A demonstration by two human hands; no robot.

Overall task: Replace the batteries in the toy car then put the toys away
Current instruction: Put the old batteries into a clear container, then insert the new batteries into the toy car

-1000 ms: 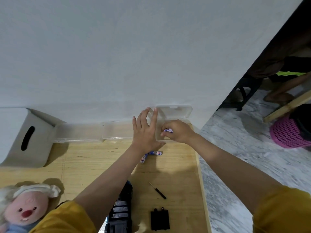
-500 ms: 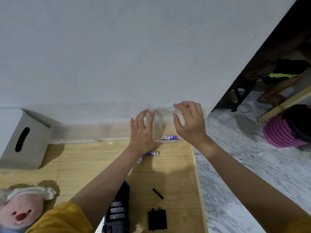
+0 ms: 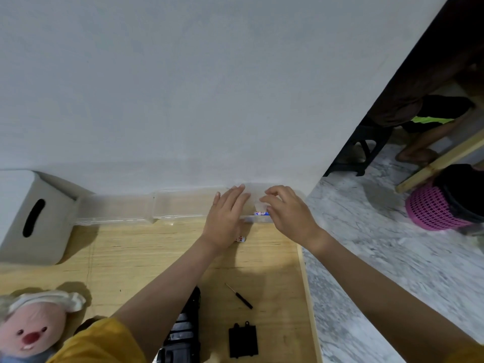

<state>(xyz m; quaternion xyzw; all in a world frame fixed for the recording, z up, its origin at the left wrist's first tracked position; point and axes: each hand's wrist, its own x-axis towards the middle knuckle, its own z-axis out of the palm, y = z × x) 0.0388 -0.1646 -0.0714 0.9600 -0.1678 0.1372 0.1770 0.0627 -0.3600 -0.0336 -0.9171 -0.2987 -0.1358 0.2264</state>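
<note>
A small clear plastic box (image 3: 255, 219) stands at the back right of the wooden table, with a blue-and-white battery (image 3: 260, 213) inside. My left hand (image 3: 226, 218) rests flat with straight fingers against the box's left side. My right hand (image 3: 289, 214) holds the box's clear lid (image 3: 258, 205) with curled fingers, and the lid is lowered over the box. Another battery (image 3: 240, 239) lies on the table, half hidden under my left wrist. The black toy car (image 3: 183, 334) lies upside down near the front, partly behind my left arm. Its black battery cover (image 3: 243, 339) and a small screwdriver (image 3: 239, 296) lie beside it.
Long clear trays (image 3: 157, 208) line the wall. A grey storage bin (image 3: 34, 218) stands at the back left and a plush doll (image 3: 31, 328) lies front left. The table edge (image 3: 307, 297) drops to a marble floor with a pink basket (image 3: 432, 213) and a person's legs.
My right hand left the battery in the clear box, took the raised lid and brought it down over the box. My left hand stayed against the box.
</note>
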